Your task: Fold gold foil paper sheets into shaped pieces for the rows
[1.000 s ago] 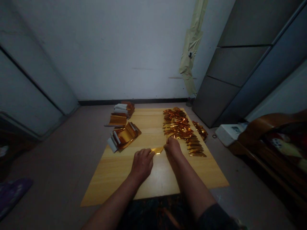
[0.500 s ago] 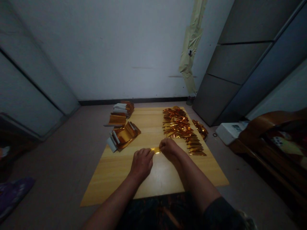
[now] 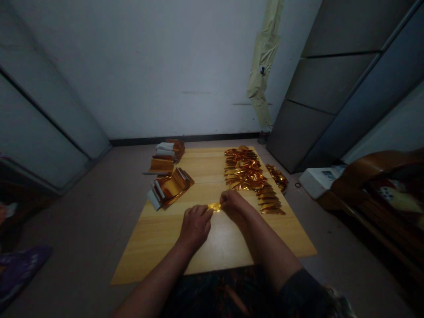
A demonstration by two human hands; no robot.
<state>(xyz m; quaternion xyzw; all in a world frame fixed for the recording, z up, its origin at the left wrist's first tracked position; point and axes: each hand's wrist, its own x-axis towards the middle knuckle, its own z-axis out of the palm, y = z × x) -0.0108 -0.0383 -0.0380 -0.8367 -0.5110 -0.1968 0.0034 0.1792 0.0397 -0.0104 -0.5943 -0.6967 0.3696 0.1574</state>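
Note:
A small piece of shiny gold foil paper [image 3: 216, 207] lies on the wooden table between my hands. My left hand [image 3: 196, 223] presses on its left end, fingers close together. At the right end, my right hand [image 3: 231, 201] is closed in a pinch on the paper. Left of them lie stacks of gold-and-grey foil sheets [image 3: 172, 186], partly curled. To the right are rows of folded gold foil pieces [image 3: 247, 170], overlapping one another, with a shorter row [image 3: 270, 201] nearer my right forearm.
The pale wooden table [image 3: 155, 247] stands before a white wall. More folded foil [image 3: 277, 176] sits past the table's right edge. A grey cabinet [image 3: 311, 88], a white box [image 3: 316, 182] and a wooden seat [image 3: 374, 176] are at the right; a purple bag [image 3: 24, 271] is at left.
Both hands stay in nearly the same place on the gold paper. The camera view has shifted very slightly; nothing else has visibly moved.

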